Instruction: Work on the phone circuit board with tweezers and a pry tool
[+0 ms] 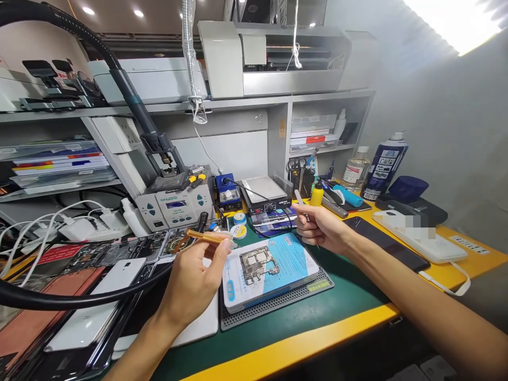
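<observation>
While both hands hover around the circuit board [254,267], it lies flat on top of a blue-and-white box [297,251], itself set on a grey perforated mat [278,302] on the green work surface [349,288]; box probably there to raise the board, mat probably to protect the surface. Left hand [198,275] grips an amber pen-like tool [200,235] between thumb and fingers, clear tip aimed toward the board side, not touching it; pinch grip likely for fine control. Right hand [323,227] is curled round a thin pale tool [299,198], maybe tweezers, held up past the box's far right corner, off the board; most of it hidden by fingers. Containers: black mesh holder [302,182] behind the right hand, scissors and slim tools standing in it, presumably handles up for quick grabbing. Clear bottle [356,172], white cap on, see-through liquid inside. Blue spray can [384,166] beside it, contents not visible. Yellow bottle [317,194] just beyond right hand, opaque, can't tell contents. Small round tub [238,232] near left tool, contents unseen. Clear tray [99,177] on left shelf, stacked papers or booklets inside.
</observation>
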Motion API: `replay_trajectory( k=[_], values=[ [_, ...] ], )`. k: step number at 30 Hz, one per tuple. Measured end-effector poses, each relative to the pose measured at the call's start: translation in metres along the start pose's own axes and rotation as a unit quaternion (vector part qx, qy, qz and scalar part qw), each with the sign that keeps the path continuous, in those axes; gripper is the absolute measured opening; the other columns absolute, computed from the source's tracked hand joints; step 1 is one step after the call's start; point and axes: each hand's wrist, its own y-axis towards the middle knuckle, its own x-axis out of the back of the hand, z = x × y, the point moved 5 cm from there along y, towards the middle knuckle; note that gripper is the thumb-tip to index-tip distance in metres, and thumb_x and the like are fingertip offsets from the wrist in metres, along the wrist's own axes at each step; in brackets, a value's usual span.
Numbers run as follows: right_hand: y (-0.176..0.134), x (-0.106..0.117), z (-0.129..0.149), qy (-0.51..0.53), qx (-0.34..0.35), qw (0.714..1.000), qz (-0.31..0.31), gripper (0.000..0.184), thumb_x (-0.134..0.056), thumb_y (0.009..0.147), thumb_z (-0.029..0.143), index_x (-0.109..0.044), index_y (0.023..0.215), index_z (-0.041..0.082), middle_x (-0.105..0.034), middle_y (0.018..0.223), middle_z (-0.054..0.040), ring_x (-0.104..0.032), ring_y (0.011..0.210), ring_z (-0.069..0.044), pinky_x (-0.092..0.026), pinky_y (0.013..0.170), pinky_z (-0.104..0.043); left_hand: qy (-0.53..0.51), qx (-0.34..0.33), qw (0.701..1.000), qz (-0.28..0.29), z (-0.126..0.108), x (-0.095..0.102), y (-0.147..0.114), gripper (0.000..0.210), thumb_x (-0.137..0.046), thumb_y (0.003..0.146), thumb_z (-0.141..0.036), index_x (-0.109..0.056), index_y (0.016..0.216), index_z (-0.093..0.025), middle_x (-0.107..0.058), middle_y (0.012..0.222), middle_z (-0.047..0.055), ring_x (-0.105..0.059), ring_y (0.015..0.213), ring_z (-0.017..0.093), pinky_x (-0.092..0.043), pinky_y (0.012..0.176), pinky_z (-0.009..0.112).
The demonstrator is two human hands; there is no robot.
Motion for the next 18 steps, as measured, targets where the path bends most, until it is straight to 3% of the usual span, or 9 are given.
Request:
replay_trajectory(
  k=[18],
  values=[
    [0.0035, 0.0018, -0.0050, -0.056, -0.003, 0.998, 0.034, 0.030, -0.063, 0.103, 0.042, -0.066, 0.117, 0.015, -0.071, 0.102, -0.0046, -0.069, 0.076, -0.015, -0.060, 0.064, -0.030, 0.082, -0.037, 0.996, -0.015, -0.0039, 0.0008, -0.0003, 0.031, -0.061, 0.100, -0.044, -0.068, 0.101, -0.014, -0.070, 0.087, 0.001, -0.068, 0.076, 0.013, -0.058, 0.070, 0.030]
  ],
)
